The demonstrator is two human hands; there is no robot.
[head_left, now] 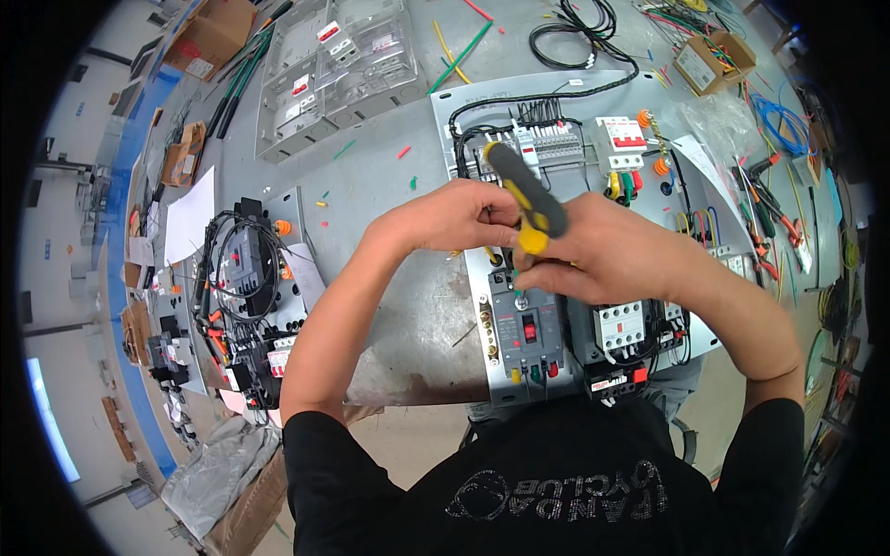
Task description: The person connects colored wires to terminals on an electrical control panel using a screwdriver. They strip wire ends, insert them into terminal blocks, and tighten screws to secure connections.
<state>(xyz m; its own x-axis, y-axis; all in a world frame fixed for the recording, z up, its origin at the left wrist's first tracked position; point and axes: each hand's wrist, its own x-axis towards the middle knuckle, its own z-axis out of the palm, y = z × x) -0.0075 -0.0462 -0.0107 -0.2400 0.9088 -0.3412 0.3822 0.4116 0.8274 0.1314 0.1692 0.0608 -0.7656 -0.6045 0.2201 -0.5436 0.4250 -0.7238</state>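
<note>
A screwdriver (pixel 526 185) with a black and yellow handle stands tilted between my hands. My right hand (pixel 616 246) is closed round its lower part, thumb and fingers bent. My left hand (pixel 464 215) is closed beside it, fingertips pinched together; what they hold is hidden. Both hands are over a light grey mounting plate (pixel 454 104), just above a grey moulded-case circuit breaker (pixel 528 324) with a red toggle. The screwdriver's tip is hidden. Right of that breaker sits a white contactor (pixel 619 326). Farther up are a breaker with red levers (pixel 619 144) and a terminal block (pixel 559 148).
A clear plastic enclosure (pixel 338 74) lies at the far left. Another wired assembly (pixel 246 269) is on the left, near white paper (pixel 190 218). Coiled black cable (pixel 575 42), a small carton (pixel 712 63), blue wire (pixel 783 125) and hand tools (pixel 769 218) lie far and right.
</note>
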